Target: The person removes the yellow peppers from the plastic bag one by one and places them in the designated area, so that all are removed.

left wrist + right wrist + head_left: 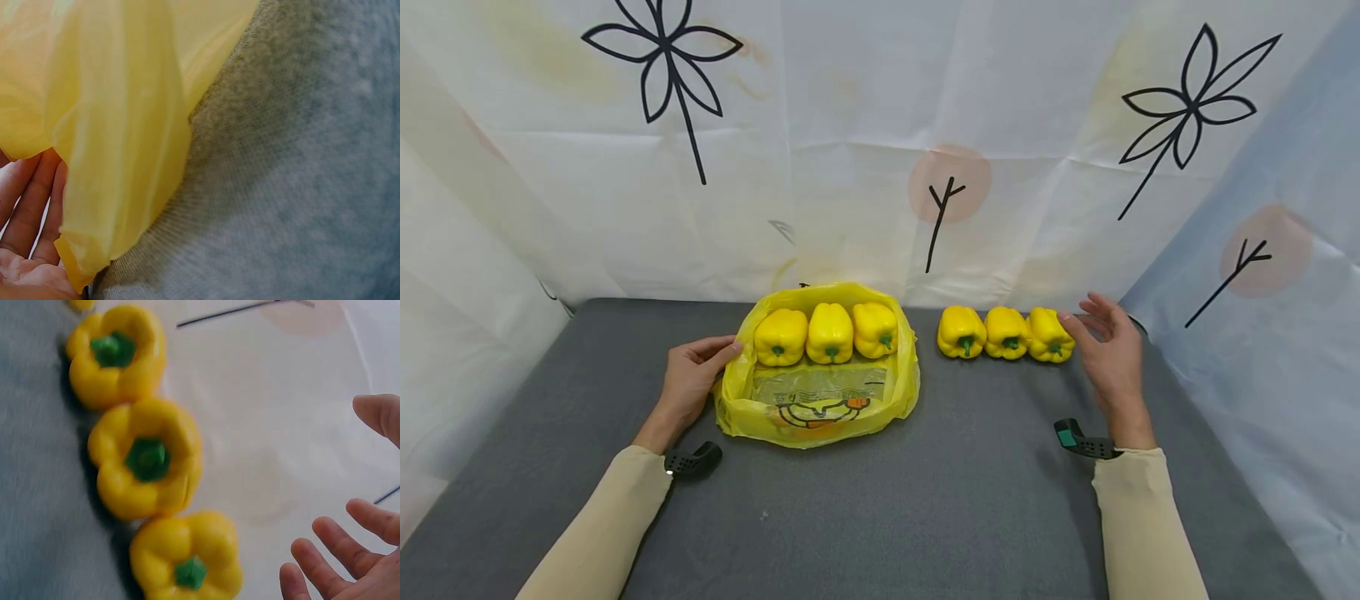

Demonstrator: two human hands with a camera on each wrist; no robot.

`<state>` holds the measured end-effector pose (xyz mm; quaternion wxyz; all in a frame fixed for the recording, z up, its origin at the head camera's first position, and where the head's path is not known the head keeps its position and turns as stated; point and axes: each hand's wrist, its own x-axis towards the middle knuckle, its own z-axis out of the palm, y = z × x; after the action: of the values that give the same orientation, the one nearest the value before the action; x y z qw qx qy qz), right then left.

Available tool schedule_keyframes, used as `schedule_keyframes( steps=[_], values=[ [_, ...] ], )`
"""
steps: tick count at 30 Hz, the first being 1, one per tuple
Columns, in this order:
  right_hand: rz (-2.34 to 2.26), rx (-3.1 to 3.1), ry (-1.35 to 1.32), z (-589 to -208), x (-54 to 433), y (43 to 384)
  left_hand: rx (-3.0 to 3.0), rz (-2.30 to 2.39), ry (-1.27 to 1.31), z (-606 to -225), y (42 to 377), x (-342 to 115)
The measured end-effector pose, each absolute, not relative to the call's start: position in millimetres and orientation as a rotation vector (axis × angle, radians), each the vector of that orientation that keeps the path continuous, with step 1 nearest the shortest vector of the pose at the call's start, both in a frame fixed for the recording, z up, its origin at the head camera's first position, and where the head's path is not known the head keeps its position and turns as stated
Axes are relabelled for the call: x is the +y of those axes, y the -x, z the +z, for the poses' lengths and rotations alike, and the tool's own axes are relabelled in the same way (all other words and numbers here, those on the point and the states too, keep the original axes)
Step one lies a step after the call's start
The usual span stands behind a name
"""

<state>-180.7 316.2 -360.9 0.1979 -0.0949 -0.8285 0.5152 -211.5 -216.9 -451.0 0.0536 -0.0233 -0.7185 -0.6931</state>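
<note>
A yellow plastic bag (892,400) lies with its mouth spread wide, and three yellow bell peppers (830,333) sit in a row along its far side. My left hand (694,371) pinches the bag's left rim, thumb over the edge and fingers behind the plastic; in the left wrist view a fold of the bag (125,137) covers part of those fingers. To the right, three more bell peppers (1007,332) stand side by side on the table. Beside the rightmost pepper (187,553), my right hand (1108,350) is raised with fingers spread and holds nothing.
Dark grey cloth covers the table (887,517). A white curtain (850,208) with black leaf drawings hangs right behind the bag and peppers, and more of it (1262,375) closes off the right side. Each wrist wears a black band (1086,442).
</note>
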Motion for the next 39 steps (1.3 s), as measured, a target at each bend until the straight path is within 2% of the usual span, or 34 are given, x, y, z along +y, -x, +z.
schedule_keyframes(
  steps=[15,39],
  values=[
    [1.519,-2.427,-0.191,-345,251,190,-2.174,-2.109,0.082,-452,211,-217],
    [1.772,-2.389,-0.439,-346,167,216,-2.184,-2.103,0.096,-451,211,-217]
  ],
)
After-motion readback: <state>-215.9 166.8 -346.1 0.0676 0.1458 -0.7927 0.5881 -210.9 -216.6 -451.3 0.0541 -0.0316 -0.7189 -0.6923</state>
